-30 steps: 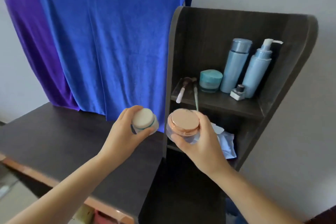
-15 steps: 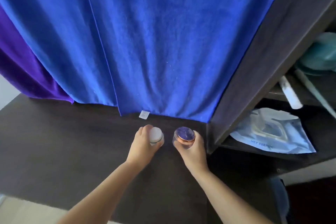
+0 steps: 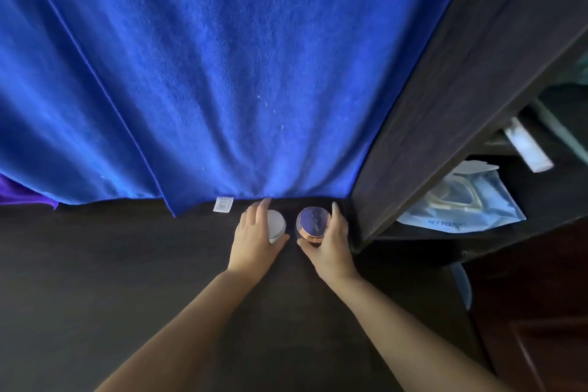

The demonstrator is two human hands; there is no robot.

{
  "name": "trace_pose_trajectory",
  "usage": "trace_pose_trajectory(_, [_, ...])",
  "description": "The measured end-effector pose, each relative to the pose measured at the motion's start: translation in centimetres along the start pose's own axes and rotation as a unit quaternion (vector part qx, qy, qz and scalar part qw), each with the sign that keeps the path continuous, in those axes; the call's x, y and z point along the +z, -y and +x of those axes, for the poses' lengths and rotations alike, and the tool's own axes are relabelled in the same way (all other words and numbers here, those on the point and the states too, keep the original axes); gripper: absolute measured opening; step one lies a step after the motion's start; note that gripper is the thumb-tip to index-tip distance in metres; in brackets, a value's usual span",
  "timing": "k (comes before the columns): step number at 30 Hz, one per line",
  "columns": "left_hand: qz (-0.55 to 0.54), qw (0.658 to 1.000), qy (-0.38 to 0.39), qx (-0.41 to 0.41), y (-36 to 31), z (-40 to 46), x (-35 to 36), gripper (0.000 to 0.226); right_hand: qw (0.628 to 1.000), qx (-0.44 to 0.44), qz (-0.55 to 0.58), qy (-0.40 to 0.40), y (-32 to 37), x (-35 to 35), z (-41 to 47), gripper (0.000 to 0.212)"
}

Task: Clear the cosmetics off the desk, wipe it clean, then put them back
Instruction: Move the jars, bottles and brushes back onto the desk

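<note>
My left hand (image 3: 254,242) grips a small jar with a white lid (image 3: 276,222), low over the dark desk (image 3: 111,280) at its back edge. Beside it, my right hand (image 3: 331,245) holds a clear jar with a rose-gold lid (image 3: 313,221), close to the shelf unit's side panel (image 3: 445,99). The two jars stand side by side, a small gap between them. I cannot tell whether their bases touch the desk. A blue towel (image 3: 222,73) hangs just behind both jars, its white tag (image 3: 223,204) to the left of my left hand.
The dark shelf unit stands on the right; its lower shelf holds a pale blue sachet (image 3: 461,204), and a white brush handle (image 3: 528,149) lies on the shelf above. A purple cloth (image 3: 19,194) shows at the far left. A reddish cabinet (image 3: 534,312) sits lower right.
Both hands have carried the jars down from in front of the shelf to the back of the desk, by the towel's hem. My head has leaned in and tilted down.
</note>
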State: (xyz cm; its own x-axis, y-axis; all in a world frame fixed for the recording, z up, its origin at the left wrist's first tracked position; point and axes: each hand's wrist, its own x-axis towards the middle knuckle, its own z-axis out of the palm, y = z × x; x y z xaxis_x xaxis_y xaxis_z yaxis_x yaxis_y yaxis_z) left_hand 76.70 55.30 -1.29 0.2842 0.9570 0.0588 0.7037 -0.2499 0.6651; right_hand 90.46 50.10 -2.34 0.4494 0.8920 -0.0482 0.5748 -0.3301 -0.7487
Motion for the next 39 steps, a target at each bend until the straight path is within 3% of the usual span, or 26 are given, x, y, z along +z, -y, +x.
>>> trace_pose_trajectory(2, [-0.02, 0.999, -0.035, 0.027, -2.2, -0.3, -1.6, 0.067, 1.0, -0.026, -0.003, 0.006, 1.4, -1.7, -0.6, 0.096])
trace_pose_trajectory(6, [-0.093, 0.977, -0.143, 0.13, -9.0, -1.7, -5.2, 0.043, 0.989, -0.126, 0.044, 0.061, 4.1, -7.8, -3.5, 0.078])
trace_pose_trajectory(10, [-0.139, 0.937, -0.209, 0.244, -18.9, -4.1, -7.7, 0.029, 0.962, -0.256, 0.044, 0.082, 5.7, -17.8, -7.5, 0.035])
trace_pose_trajectory(14, [-0.181, 0.884, -0.209, 0.378, -29.3, -5.6, -8.5, 0.024, 0.938, -0.346, 0.023, -0.019, 6.3, -28.9, -9.9, 0.017])
trace_pose_trajectory(16, [-0.178, 0.883, -0.163, 0.402, -33.5, -4.4, -7.9, 0.028, 0.927, -0.357, 0.018, -0.111, 5.8, -33.5, -8.0, 0.017])
trace_pose_trajectory(20, [-0.077, 0.947, -0.147, 0.275, -38.3, 2.0, -5.5, 0.051, 0.93, -0.267, 0.009, -0.254, 4.1, -38.5, 0.0, 0.02])
trace_pose_trajectory(23, [0.006, 0.983, -0.109, 0.146, -39.0, 5.9, -4.2, 0.07, 0.944, -0.199, -0.037, -0.261, 3.0, -38.5, 4.7, 0.036])
trace_pose_trajectory(26, [0.021, 0.995, -0.052, 0.078, -39.4, 7.3, -3.8, 0.073, 0.949, -0.175, -0.07, -0.254, 3.0, -37.4, 6.4, 0.039])
trace_pose_trajectory(34, [0.042, 0.996, -0.04, 0.067, -39.8, 7.3, -4.1, 0.065, 0.956, -0.161, -0.104, -0.223, 2.3, -37.2, 6.8, 0.032])
trace_pose_trajectory(39, [0.001, 0.99, -0.093, 0.103, -40.4, 5.5, -5.0, 0.067, 0.949, -0.211, 0.01, -0.233, 2.0, -38.7, 4.7, 0.029])
